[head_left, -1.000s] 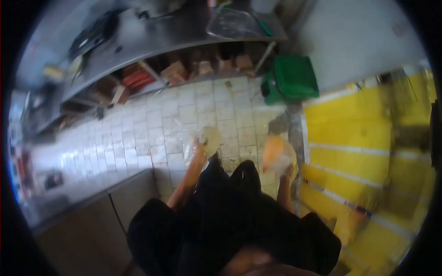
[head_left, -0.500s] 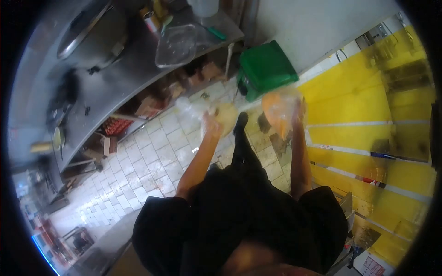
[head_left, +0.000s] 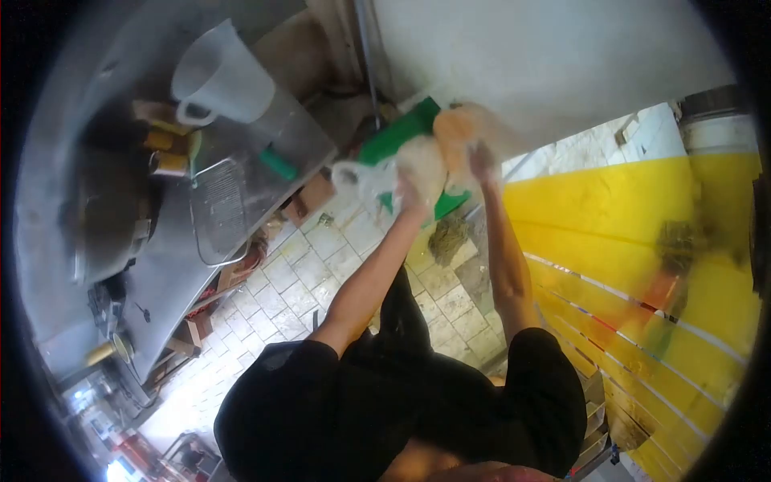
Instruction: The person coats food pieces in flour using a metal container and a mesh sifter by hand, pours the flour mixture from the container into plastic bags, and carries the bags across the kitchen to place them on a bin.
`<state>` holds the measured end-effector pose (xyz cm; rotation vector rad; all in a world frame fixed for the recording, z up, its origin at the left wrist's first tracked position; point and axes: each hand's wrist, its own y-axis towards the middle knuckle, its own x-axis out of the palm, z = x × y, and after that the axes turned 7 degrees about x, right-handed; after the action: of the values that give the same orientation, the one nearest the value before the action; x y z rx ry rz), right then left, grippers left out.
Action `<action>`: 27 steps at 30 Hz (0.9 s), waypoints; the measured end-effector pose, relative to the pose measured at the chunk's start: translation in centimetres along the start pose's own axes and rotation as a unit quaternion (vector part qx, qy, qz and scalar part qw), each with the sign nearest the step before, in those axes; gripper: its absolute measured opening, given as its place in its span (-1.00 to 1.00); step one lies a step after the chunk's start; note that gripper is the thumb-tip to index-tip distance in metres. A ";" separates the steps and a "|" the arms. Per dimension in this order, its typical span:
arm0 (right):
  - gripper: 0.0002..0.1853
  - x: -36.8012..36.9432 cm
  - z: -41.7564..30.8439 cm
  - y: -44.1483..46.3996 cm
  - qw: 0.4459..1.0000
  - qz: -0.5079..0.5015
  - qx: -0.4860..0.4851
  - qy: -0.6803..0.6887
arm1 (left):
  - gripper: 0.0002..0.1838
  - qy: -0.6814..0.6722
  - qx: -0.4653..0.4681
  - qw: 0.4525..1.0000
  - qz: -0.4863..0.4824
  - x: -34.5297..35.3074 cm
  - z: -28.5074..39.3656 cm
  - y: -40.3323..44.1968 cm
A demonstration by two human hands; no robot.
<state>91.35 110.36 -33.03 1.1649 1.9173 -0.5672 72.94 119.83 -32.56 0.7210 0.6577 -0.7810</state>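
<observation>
My left hand [head_left: 411, 189] is closed on a clear plastic bag [head_left: 423, 157] with pale contents, blurred by motion. Just right of it, my right hand [head_left: 483, 165] grips a bag with orange contents [head_left: 456, 132]. Both bags are over the green bin [head_left: 400, 136] and hide much of it. The two bags are close together; whether they touch cannot be made out.
A metal counter [head_left: 181, 265] on the left holds a clear jug [head_left: 229, 80], a clear tray [head_left: 221, 213] and a green-handled tool [head_left: 279, 163]. Yellow panels [head_left: 594, 209] with striped tape stand right. Tiled floor [head_left: 321, 257] lies below.
Both hands have moved forward with their bags, from over the floor to over the green bin. The view has turned, and the counter's jug and tray now show larger.
</observation>
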 end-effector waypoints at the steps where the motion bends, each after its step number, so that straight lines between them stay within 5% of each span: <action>1: -0.45 1.2 0.6 1.5 0.998 -0.016 -0.009 -0.060 | -0.23 0.109 0.029 0.994 -0.003 2.7 -0.6 0.6; 2: -0.36 -0.4 -1.3 2.4 0.962 -0.204 0.043 -0.178 | -0.21 0.154 0.031 0.987 -0.009 4.9 -1.4 0.8; 4: -0.39 -0.5 -2.0 3.0 0.956 -0.212 0.064 -0.190 | -0.19 0.259 0.040 0.965 -0.006 7.3 -2.8 0.8; 7: -0.39 2.4 0.7 2.8 0.963 -0.189 0.100 -0.163 | -0.15 -0.041 -0.206 0.977 -0.030 6.8 -5.3 -0.1; 9: -0.36 4.1 2.2 1.9 0.973 -0.151 0.123 -0.124 | -0.14 -0.138 -0.277 0.950 -0.038 3.7 -5.6 0.6; 11: -0.19 4.2 2.5 -0.3 0.972 -0.110 0.059 -0.200 | -0.03 -0.198 -0.084 0.964 -0.159 -2.1 -2.9 1.6; 15: -0.09 -0.7 -0.8 -5.2 0.991 -0.026 0.067 -0.113 | 0.06 -0.124 -0.102 0.980 -0.115 -3.2 -2.9 0.2; 18: -0.28 -2.1 -1.6 -10.1 0.977 0.022 0.196 -0.078 | 0.10 -0.171 -0.135 0.974 -0.068 -6.1 -2.8 -0.4; 20: -0.33 -4.0 -1.9 -13.9 0.979 0.193 0.064 0.024 | 0.15 -0.280 -0.177 0.941 -0.069 -7.8 -2.5 -0.9; 21: -0.33 -4.9 -2.5 -16.3 0.977 0.201 0.070 0.019 | 0.19 -0.382 -0.224 0.894 -0.065 -8.7 -2.4 -1.3; 23: -0.38 -6.4 -4.3 -21.3 0.967 0.169 0.186 0.050 | 0.14 -0.377 -0.173 0.908 -0.061 -8.0 -5.0 -2.6; 25: -0.40 -7.3 -7.4 -25.9 0.949 0.187 0.227 0.114 | 0.19 -0.228 -0.175 0.956 -0.056 -6.6 -7.9 -3.2; 27: -0.43 -8.9 -9.9 -30.9 0.933 0.184 0.264 0.163 | 0.25 -0.243 -0.201 0.947 -0.064 -7.5 -8.0 -3.8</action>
<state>62.40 98.10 -20.98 2.0228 1.7848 -0.7407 63.85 126.99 -32.87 0.0995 0.3950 -0.8698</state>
